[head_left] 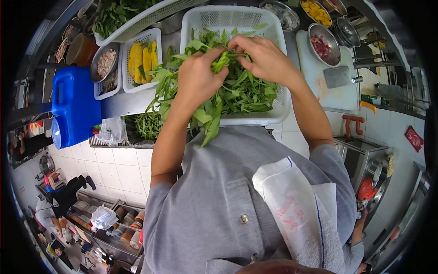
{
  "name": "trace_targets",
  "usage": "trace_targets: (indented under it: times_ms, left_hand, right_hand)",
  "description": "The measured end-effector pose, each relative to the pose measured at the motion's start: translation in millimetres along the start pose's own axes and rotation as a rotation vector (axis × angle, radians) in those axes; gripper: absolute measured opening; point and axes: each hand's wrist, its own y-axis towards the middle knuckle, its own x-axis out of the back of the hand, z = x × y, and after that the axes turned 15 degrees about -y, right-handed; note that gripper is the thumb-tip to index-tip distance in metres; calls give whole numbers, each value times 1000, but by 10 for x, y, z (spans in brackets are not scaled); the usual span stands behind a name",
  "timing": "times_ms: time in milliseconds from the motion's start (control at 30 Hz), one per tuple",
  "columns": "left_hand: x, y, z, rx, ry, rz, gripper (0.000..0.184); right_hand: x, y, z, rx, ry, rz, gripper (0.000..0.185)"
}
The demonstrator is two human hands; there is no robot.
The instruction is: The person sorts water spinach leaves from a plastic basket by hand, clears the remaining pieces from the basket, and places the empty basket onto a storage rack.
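Leafy green vegetables (248,93) lie loose in a white perforated plastic basket (282,107) in front of me. My left hand (200,73) is closed around a bunch of green stems (221,63), whose long leaves hang over the basket's left and front edge. Thumb and fingers of my right hand (267,57) pinch the same stems at their upper right end. Both hands are close together above the basket. The stem ends between the fingers are partly hidden.
To the right, a cleaver (337,76) and a metal bowl of reddish pieces (320,44) rest on a white cutting board (333,98). A blue jerrycan (75,100), a basket of yellow vegetables (142,59) and a bowl of chopped pieces (106,63) stand left. Other people work farther off.
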Motion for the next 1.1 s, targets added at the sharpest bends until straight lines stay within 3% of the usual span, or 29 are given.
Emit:
trace_targets:
  times_ms: [67, 133, 267, 400, 467, 533, 633, 667, 733, 767, 833, 867, 900, 967, 1000, 1033, 1100]
  left_hand:
    - [-38, 26, 28, -13, 234, -14, 36]
    - [-17, 37, -19, 7, 264, -23, 36]
    - [-39, 41, -30, 31, 373, -40, 37]
    - [-17, 22, -95, 19, 371, -100, 40]
    - [-22, -6, -157, -160, 303, -135, 42]
    - [-141, 24, -158, -156, 329, -109, 42]
    - [-180, 100, -84, -185, 321, -130, 36]
    - [-169, 111, -80, -171, 284, -165, 33]
    - [-154, 89, -52, -149, 241, -184, 30]
    - [-124, 85, -26, -120, 191, -198, 24]
    - [-2, 71, -38, -92, 142, -205, 19]
    - [105, 46, -107, 37, -208, -209, 18]
    - [206, 11, -144, 170, -558, -206, 17]
    - [445, -56, -94, 261, -752, -261, 18]
    - [530, -106, 39, 252, -845, -253, 20]
    - [534, -151, 46, 253, -848, -247, 20]
    - [534, -287, 20, 267, -877, -113, 19]
  right_hand:
    - [36, -3, -33, -17, 12, 32, 20]
    - [46, -16, -116, 113, -175, -108, 13]
    - [-79, -45, -116, 82, -181, -129, 11]
    - [-127, -13, -141, 126, -311, -182, 12]
    - [-129, 4, -115, 141, -339, -185, 13]
    - [-126, 36, -34, 206, -368, -262, 13]
    - [-202, 67, -69, 138, -236, -283, 8]
    - [-217, 74, -61, 136, -237, -286, 8]
    - [-269, 27, -13, -107, 143, -506, 9]
    - [-236, 12, -36, -115, 145, -501, 9]
    - [-82, 40, -156, -311, 470, -491, 17]
    - [-19, 7, -274, -346, 512, -347, 22]
    - [74, -64, -352, -358, 510, -358, 22]
    - [228, -182, -464, -162, -1, 200, 28]
    - [227, -242, -436, -137, -228, 373, 37]
    - [192, -257, -359, -144, -229, 373, 37]
    - [41, -173, -81, 88, -52, -124, 44]
